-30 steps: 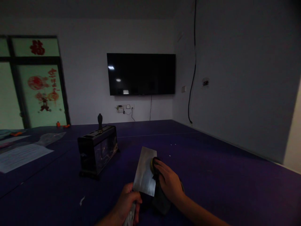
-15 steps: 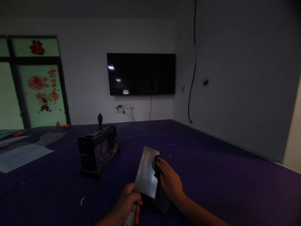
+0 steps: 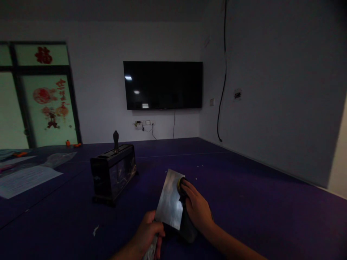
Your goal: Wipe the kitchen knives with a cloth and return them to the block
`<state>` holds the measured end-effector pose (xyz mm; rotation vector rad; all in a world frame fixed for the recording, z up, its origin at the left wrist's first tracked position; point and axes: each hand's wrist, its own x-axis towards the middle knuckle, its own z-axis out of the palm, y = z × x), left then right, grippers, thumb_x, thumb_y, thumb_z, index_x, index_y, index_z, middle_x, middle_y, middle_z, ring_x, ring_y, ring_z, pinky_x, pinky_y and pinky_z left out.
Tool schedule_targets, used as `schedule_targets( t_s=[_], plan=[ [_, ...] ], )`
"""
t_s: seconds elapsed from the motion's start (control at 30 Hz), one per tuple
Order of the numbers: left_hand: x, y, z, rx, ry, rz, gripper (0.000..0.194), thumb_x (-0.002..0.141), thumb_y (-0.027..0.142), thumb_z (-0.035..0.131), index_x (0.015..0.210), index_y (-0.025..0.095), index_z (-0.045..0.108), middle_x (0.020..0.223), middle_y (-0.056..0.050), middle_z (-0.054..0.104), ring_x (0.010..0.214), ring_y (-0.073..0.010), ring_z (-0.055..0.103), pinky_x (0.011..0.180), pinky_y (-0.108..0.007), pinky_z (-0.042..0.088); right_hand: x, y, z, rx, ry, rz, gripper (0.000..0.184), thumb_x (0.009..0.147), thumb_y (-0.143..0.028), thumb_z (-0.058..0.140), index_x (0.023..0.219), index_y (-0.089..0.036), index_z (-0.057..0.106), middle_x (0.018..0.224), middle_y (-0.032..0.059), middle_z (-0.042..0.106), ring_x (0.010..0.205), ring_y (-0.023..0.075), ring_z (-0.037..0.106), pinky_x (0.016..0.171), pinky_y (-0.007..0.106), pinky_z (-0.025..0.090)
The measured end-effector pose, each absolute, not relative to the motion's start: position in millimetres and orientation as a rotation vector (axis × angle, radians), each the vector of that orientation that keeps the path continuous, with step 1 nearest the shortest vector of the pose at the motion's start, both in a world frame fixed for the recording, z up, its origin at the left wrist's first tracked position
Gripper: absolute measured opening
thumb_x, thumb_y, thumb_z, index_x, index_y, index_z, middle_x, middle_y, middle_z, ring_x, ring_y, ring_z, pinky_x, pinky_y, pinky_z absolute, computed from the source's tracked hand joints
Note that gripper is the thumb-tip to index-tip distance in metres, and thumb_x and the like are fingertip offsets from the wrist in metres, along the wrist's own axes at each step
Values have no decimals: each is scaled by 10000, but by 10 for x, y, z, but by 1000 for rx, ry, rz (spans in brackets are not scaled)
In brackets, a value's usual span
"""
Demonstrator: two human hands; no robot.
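My left hand is wrapped round the pale handle of a cleaver. Its broad metal blade tilts up and away from me over the purple tabletop. My right hand closes over a dark object with a yellow rim, which lies against the right part of the blade. What kind of thing it is, I cannot make out. Dark, cloth-like material hangs below my right hand, behind the blade. Left of the cleaver stands a black box-shaped holder with a clear side. A black handle rises from its slotted top.
Printed paper and crumpled clear plastic lie on the left of the purple tabletop. A white scrap is near the front. Orange items sit at the far left edge. A black cable hangs by the right wall.
The cleaver and the yellow-rimmed object have shifted very slightly to the right. Both hands keep the same hold.
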<state>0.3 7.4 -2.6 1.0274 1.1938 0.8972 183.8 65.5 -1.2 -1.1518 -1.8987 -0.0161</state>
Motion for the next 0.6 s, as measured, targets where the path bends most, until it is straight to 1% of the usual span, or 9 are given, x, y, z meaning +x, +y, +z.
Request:
schedule_targets(
  t_s=[0.2, 0.33, 0.47, 0.6],
  plan=[
    [-9, 112, -55, 1011, 1209, 904, 490, 532, 181, 409, 1020, 130, 409, 312, 70, 418, 203, -126, 345, 247, -194, 251, 1845, 641, -11, -1084, -1929, -44, 478, 692, -44, 348, 1093, -187, 564, 1220, 40, 515, 1121, 184, 465, 953, 361, 379],
    [-21, 130, -96, 1028, 1163, 925, 450, 548, 194, 449, 993, 129, 438, 325, 67, 427, 213, -116, 355, 257, -187, 254, 1836, 624, -11, -1087, -1916, -54, 476, 692, -44, 346, 1082, -197, 572, 1204, 34, 530, 1107, 184, 477, 948, 365, 386],
    [-10, 148, -108, 1031, 1180, 909, 405, 551, 169, 449, 954, 139, 466, 323, 72, 417, 208, -105, 340, 261, -176, 234, 1839, 635, -31, -1115, -1894, -40, 502, 707, -56, 347, 1157, -197, 518, 1261, 30, 478, 1139, 179, 448, 970, 369, 358],
    [8, 132, -71, 1049, 1178, 914, 329, 512, 105, 442, 833, 151, 496, 353, 68, 435, 235, -82, 355, 283, -161, 237, 1862, 665, -45, -1222, -1840, -14, 513, 730, -78, 345, 1222, -173, 457, 1311, 45, 419, 1176, 183, 406, 982, 367, 337]
  ],
)
